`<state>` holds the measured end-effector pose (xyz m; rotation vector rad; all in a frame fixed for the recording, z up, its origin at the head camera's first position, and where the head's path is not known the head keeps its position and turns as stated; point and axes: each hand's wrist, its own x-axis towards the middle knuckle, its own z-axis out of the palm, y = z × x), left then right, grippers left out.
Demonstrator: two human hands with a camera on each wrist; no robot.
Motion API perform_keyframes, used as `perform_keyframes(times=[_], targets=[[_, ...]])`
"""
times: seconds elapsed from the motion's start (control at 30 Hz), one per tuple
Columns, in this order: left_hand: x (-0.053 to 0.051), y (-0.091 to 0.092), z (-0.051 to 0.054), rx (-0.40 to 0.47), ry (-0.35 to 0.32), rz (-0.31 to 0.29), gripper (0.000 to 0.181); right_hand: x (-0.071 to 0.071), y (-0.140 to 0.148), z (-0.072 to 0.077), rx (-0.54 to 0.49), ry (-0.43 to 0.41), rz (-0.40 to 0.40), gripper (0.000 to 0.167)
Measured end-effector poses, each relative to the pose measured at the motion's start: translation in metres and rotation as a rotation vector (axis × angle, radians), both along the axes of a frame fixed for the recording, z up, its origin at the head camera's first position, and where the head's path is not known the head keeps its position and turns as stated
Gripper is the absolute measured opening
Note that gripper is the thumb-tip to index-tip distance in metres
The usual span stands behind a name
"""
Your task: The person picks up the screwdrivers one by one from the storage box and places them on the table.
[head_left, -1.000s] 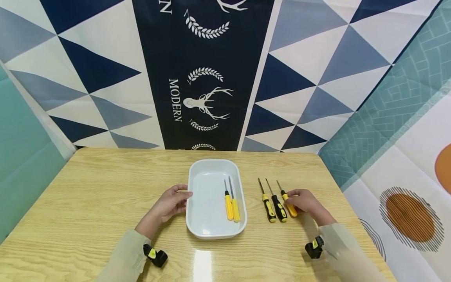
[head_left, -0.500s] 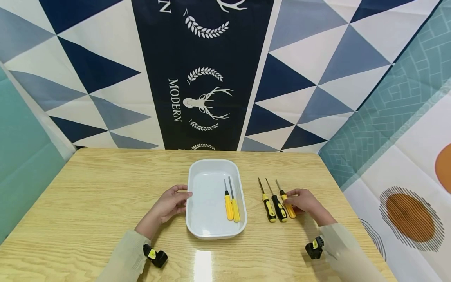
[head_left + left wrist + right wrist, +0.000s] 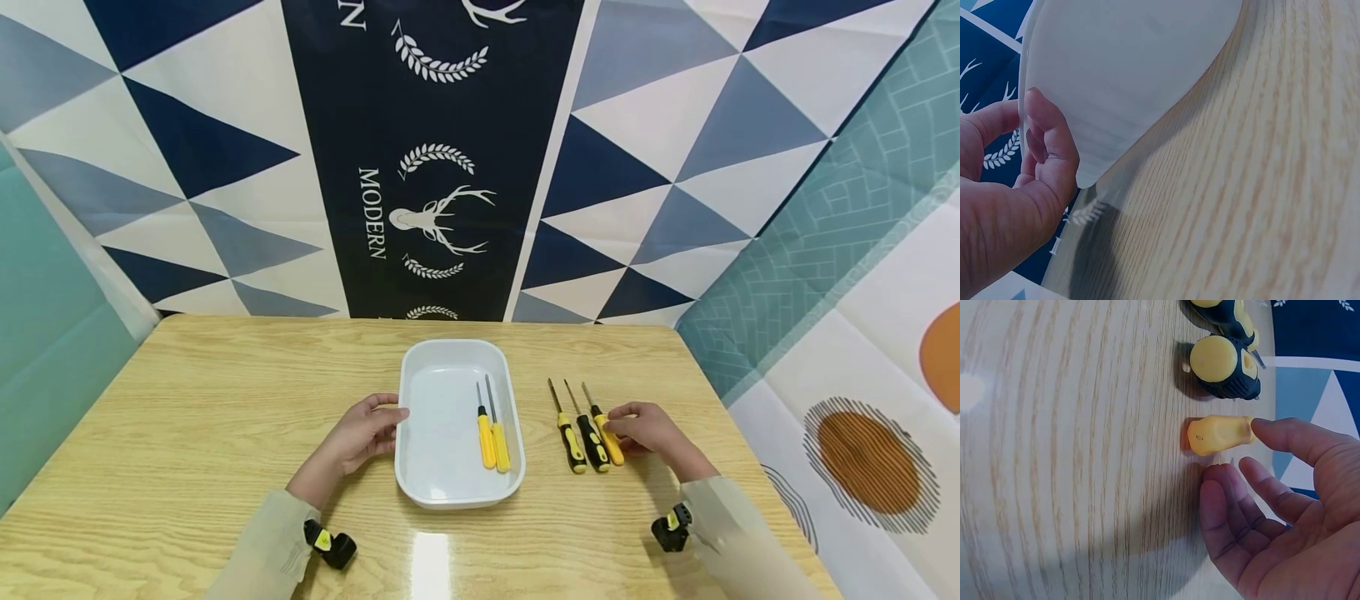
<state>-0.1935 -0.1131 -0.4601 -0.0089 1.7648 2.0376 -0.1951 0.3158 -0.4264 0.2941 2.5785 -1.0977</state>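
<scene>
My left hand [image 3: 366,429] grips the left rim of a white plastic tray [image 3: 431,501], thumb over the edge and fingers curled against the outer wall. Inside the tray lie two yellow-handled screwdrivers [image 3: 487,442], side by side at its right. To the right of the tray, my right hand [image 3: 647,429] holds a yellow-handled screwdriver [image 3: 1219,432] lightly at the front of its handle, which rests on the table. In the right wrist view its thumb overlaps the handle's neck, with the other fingers below. A black-and-yellow screwdriver [image 3: 594,446] and another screwdriver [image 3: 572,446] lie parallel beside it.
The wooden table [image 3: 247,400] reaches back to a wall cloth [image 3: 435,167] of navy, white and grey-blue patterns. More patterned cloth [image 3: 885,333] hangs at the right. Each sleeve carries a small black wrist camera [image 3: 330,543].
The yellow screwdriver under my right hand has slid slightly left, closer to the black-and-yellow one, as the fingertips shifted with it. My left hand and the tray have stayed put.
</scene>
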Motion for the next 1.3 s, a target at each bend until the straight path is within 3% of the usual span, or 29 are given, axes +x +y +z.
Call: perform_keyframes(times=[0.57, 0.8, 1.1, 1.3], targets=[[0.001, -0.001, 0.000, 0.000, 0.004, -0.008, 0.053, 0.001, -0.001, 0.003, -0.019, -0.009, -0.020, 0.045], [-0.001, -0.002, -0.001, 0.003, 0.008, -0.013, 0.054, 0.000, -0.003, 0.005, -0.001, 0.026, -0.044, 0.045], [-0.001, 0.000, 0.000, -0.002, 0.007, -0.011, 0.054, -0.003, -0.016, 0.016, -0.153, 0.044, -0.058, 0.040], [-0.001, 0.000, 0.000, -0.002, 0.011, -0.007, 0.053, -0.002, -0.029, 0.021, -0.154, 0.064, -0.071, 0.044]])
